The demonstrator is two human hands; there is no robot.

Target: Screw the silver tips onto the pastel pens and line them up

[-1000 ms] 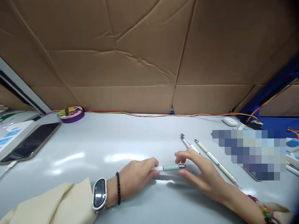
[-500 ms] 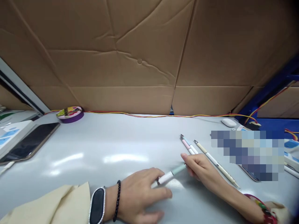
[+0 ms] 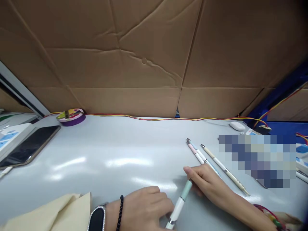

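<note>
A pen [image 3: 178, 207] with a white barrel, a mint-green end and a silver band slants between my two hands. My right hand [image 3: 209, 181] pinches its green end with thumb and fingers. Curled at its lower end are the fingers of my left hand [image 3: 146, 208], with the lowest tip cut off by the bottom edge of the view. Just beyond my right hand lie a pink-and-white pen [image 3: 195, 153] and a light-blue-and-white pen [image 3: 209, 163], side by side. To their right is a cream-and-white pen [image 3: 225, 170].
A round purple tape-like roll [image 3: 72, 117] sits at the back left, near a dark phone [image 3: 31, 146] and a white box [image 3: 12, 138]. A white mouse [image 3: 237, 126] lies back right, behind a pixelated area. Thin cables [image 3: 134, 117] run along the cardboard wall [image 3: 125, 70].
The pen has swung steeper, its lower end moving toward the bottom edge. My left hand has shifted down, and its spread fingers have curled in. My right hand has dropped slightly.
</note>
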